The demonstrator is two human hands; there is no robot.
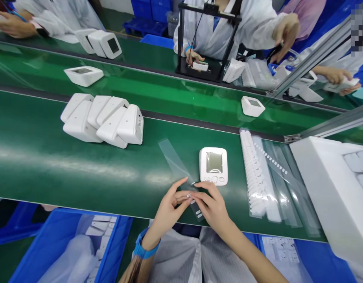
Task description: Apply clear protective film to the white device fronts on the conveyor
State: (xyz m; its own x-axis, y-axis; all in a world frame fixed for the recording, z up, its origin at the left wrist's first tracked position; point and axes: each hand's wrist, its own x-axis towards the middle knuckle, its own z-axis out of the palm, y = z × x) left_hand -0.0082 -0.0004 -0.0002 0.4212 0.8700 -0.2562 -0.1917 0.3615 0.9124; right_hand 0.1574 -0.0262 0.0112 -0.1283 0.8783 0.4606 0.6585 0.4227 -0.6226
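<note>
Close together over the front edge of the bench, my left hand (171, 206) and my right hand (212, 206) meet at the fingertips. Pinched between them is a small white oval pad (189, 195); its details are too small to read. Beneath the fingers runs a clear plastic strip (174, 159), slanting from upper left to lower right, with a few similar white pads near its lower end. A white device with a grey screen and buttons (214, 166) lies face up just beyond my right hand, apart from the fingers.
Several white device housings (103, 120) are grouped at left. More clear strips (284, 184) and a row of white pieces (253, 177) lie at right, beside a white foam box (325, 188). Devices sit on the green conveyor (175, 94); co-workers are across it. Blue bins (110, 243) stand below.
</note>
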